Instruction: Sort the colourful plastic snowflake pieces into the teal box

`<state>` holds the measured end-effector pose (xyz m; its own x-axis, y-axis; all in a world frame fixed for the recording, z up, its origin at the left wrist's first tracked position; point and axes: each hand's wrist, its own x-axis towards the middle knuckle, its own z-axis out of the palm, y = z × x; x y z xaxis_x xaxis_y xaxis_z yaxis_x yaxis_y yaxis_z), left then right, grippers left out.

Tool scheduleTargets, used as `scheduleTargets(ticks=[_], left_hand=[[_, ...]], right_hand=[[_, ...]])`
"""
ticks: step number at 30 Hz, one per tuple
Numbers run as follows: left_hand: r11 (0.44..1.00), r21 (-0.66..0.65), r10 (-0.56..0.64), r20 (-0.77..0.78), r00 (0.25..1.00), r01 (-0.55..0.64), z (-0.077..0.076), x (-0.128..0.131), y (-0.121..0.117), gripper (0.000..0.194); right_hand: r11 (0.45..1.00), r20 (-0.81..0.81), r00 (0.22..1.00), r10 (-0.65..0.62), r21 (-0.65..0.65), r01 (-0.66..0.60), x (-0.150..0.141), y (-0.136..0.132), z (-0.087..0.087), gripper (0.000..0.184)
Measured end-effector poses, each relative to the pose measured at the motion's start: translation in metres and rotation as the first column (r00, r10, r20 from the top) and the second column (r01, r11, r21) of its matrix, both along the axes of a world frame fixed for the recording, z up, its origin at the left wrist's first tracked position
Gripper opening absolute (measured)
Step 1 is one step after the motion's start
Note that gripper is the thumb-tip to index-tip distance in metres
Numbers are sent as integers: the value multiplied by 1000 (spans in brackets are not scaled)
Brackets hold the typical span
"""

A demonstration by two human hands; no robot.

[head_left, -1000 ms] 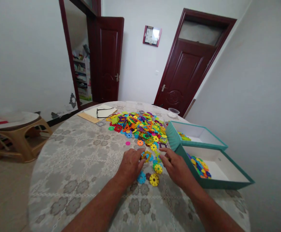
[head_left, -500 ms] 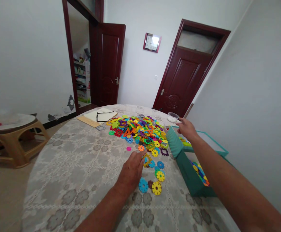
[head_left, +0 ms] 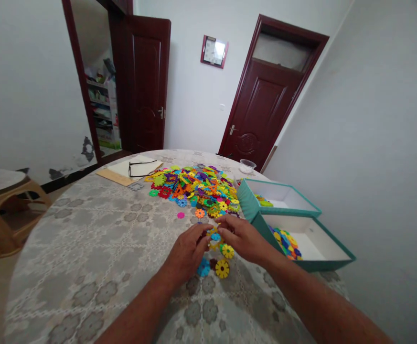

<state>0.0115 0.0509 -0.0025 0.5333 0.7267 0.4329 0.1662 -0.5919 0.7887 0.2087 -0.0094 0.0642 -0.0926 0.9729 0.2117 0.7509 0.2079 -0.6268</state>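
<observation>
A heap of colourful plastic snowflake discs (head_left: pixel 197 188) lies on the round table (head_left: pixel 97 248). My left hand (head_left: pixel 186 253) and my right hand (head_left: pixel 242 239) rest palm down side by side near the front of the heap, fingers curled over a few loose discs between them. A blue disc (head_left: pixel 203 267) and a yellow disc (head_left: pixel 222 268) lie just in front of the hands. What the fingertips pinch is hidden. Two teal boxes stand to the right: the near box (head_left: pixel 337 263) holds mixed discs, the far box (head_left: pixel 246 200) a few green ones.
Glasses on a notebook (head_left: pixel 136 167) lie at the table's far left. A small clear bowl (head_left: pixel 247 166) sits at the far edge. A wooden stool (head_left: pixel 4 215) stands on the floor to the left. The wall is close on the right.
My right hand came back from the far teal box to the loose discs beside my left hand. The left hand stayed over the discs. The view shifted slightly left.
</observation>
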Motion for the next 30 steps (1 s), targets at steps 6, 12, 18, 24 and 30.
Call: scheduleTargets(ticks=[6, 12, 18, 24, 30], left_hand=[[999, -44, 6, -107, 994, -11, 4, -3, 2, 24], [986, 150, 139, -465, 874, -78, 2, -25, 15, 31], [999, -14, -38, -697, 716, 40, 14, -54, 15, 78], [997, -40, -71, -767, 637, 63, 13, -52, 12, 64], [999, -27, -47, -765, 642, 41, 9, -46, 13, 46]], right_hand=[[1000, -7, 999, -31, 2, 31, 18, -5, 11, 19], [857, 31, 881, -472, 253, 450, 111, 10, 42, 32], [675, 78, 745, -663, 493, 549, 126, -2, 45, 43], [991, 281, 959, 34, -131, 3, 40, -38, -3, 20], [961, 371, 922, 109, -277, -2, 14, -46, -46, 31]])
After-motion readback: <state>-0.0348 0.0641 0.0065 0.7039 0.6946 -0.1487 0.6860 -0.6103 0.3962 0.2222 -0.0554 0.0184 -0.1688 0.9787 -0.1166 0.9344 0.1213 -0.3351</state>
